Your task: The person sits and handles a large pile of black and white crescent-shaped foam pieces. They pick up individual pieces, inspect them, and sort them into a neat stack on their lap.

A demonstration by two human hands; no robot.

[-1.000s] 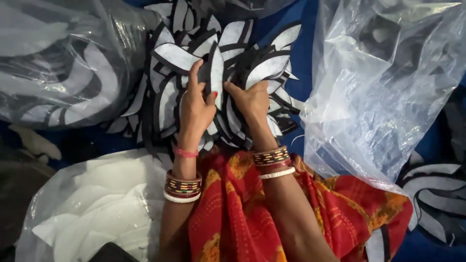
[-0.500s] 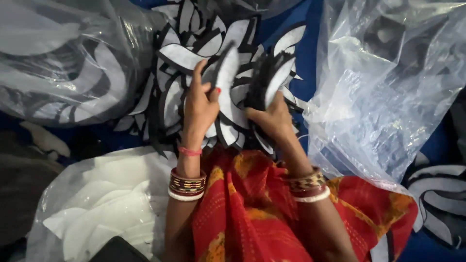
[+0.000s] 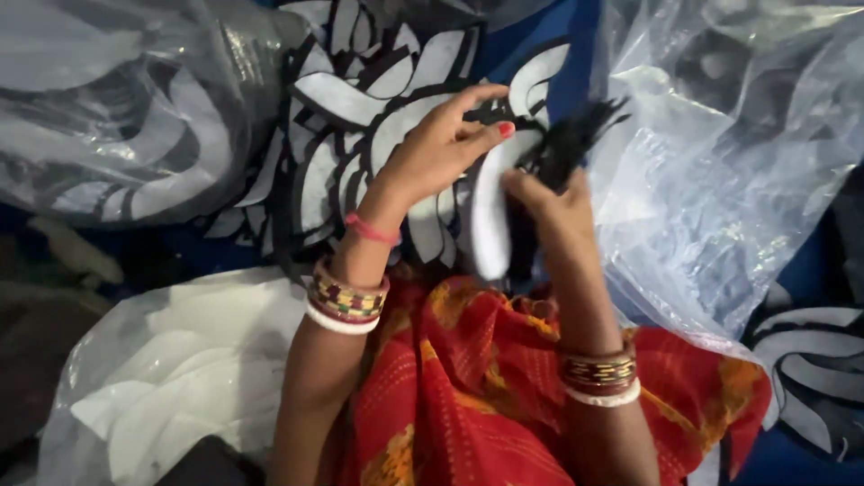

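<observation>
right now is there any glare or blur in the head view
Head view: glare streaks on the clear plastic bags at top left and right; the black stack in the right hand is smeared by motion blur; the left hand and white curved piece look fairly sharp; lower left corner is dark.

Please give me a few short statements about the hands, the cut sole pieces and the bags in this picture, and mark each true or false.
1. The right hand grips a stack of black sole-shaped pieces. True.
2. The left hand rests on the clear plastic bag. False: it touches a white sole-shaped piece.
3. Both wrists are bare. False: each wears colourful bangles.
4. A white plastic bag of white pieces lies at lower left. True.
</observation>
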